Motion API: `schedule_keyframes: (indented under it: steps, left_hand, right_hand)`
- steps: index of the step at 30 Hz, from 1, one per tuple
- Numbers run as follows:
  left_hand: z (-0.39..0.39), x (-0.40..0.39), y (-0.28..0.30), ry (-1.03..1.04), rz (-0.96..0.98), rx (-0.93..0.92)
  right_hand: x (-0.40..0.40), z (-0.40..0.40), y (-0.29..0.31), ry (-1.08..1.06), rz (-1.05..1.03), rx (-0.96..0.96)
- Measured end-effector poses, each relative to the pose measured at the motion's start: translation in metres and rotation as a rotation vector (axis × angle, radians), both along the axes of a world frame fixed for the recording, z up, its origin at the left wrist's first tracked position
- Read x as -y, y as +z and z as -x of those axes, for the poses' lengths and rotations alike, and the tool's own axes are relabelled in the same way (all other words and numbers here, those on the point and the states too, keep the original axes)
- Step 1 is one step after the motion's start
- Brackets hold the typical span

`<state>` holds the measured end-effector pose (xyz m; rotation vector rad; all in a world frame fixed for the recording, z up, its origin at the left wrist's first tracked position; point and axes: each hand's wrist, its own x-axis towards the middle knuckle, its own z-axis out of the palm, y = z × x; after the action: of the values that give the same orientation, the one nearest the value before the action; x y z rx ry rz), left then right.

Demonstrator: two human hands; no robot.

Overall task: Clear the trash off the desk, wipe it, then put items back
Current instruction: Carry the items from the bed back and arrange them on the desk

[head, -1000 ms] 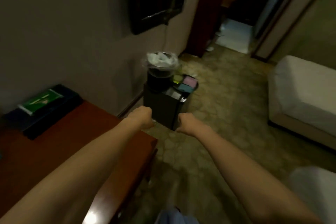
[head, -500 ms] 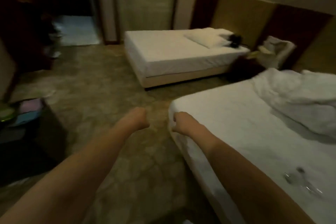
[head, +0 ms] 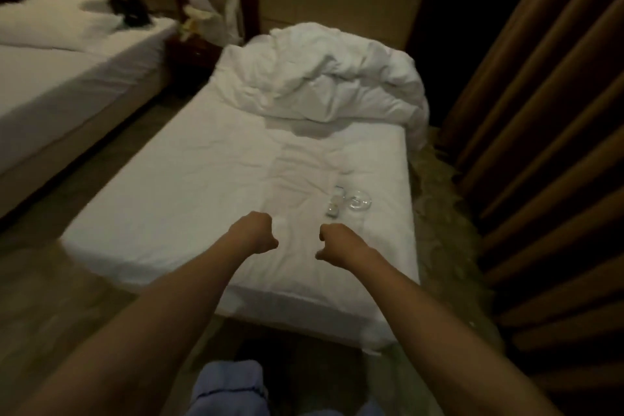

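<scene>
Both fists, left hand (head: 260, 233) and right hand (head: 332, 241), hover curled and empty at center frame, below the glass ashtray (head: 360, 203) on the bed (head: 202, 186): likely heavy, slippery, fragile, best gripped by its rim.

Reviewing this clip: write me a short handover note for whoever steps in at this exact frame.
Left hand: fist, fingers curled, holding nothing.
Right hand: the same, empty.
Both hover over the foot of the white-sheeted bed.
Items: a clear round glass ashtray and a small white rectangular remote-like object lie side by side on the sheet, just beyond the right hand.
Done: cannot tell; the desk is out of view.
Left: probably pick up both items and carry them back to the desk.
</scene>
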<state>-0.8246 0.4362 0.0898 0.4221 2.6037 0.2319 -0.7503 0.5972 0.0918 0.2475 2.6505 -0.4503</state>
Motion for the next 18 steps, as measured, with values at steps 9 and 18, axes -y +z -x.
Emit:
schedule_keyframes:
  steps: [9,18]
  left_hand:
    - [0.129,-0.132,-0.058,0.096,-0.164,0.177]
    - [0.239,-0.213,-0.155,0.583,-0.364,0.542]
  right_hand:
    - [-0.115,0.088,-0.057,-0.367,0.056,0.105]
    - [-0.208,0.174,-0.134,-0.847,0.227,0.094]
